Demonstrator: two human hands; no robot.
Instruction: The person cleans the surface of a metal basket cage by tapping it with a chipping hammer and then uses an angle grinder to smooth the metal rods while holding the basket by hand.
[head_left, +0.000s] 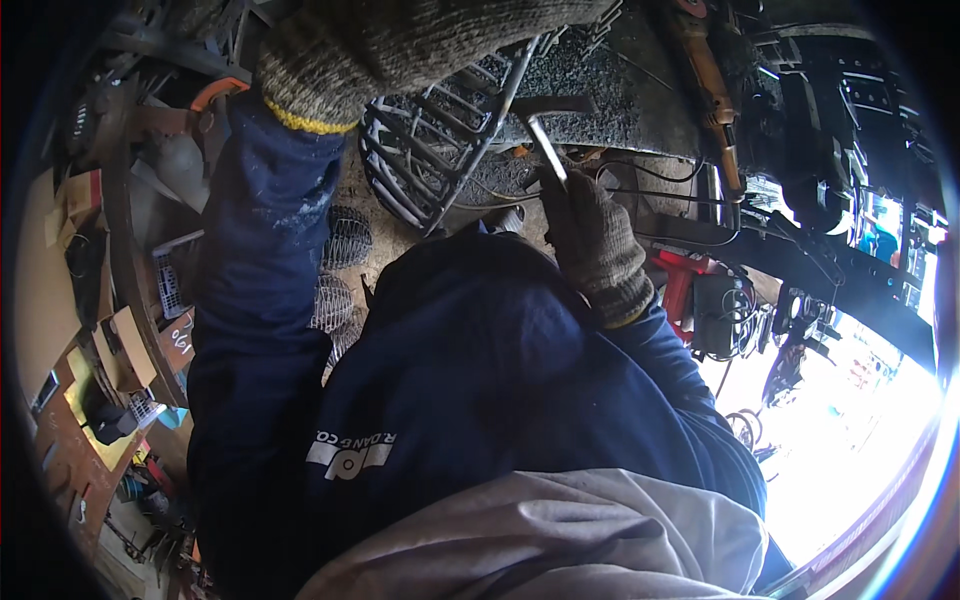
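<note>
Pale cloth (575,535) lay nearest | right hand (600,240) gripped hammer (545,145) beside barred metal frame (488,131) | left hand (430,55) near frame, grip couldn't tell | step: seemingly hammer work | next likely called for steady aim

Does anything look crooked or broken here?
The barred metal rack near the left hand sits slanted against the edge of the dark work surface, though lens distortion may exaggerate that. No clear spill or damage shows.

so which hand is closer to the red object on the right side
Right. The right hand, gripping the hammer, is just above-left of the red object in view; the left hand is much farther off, at the top edge.
</note>
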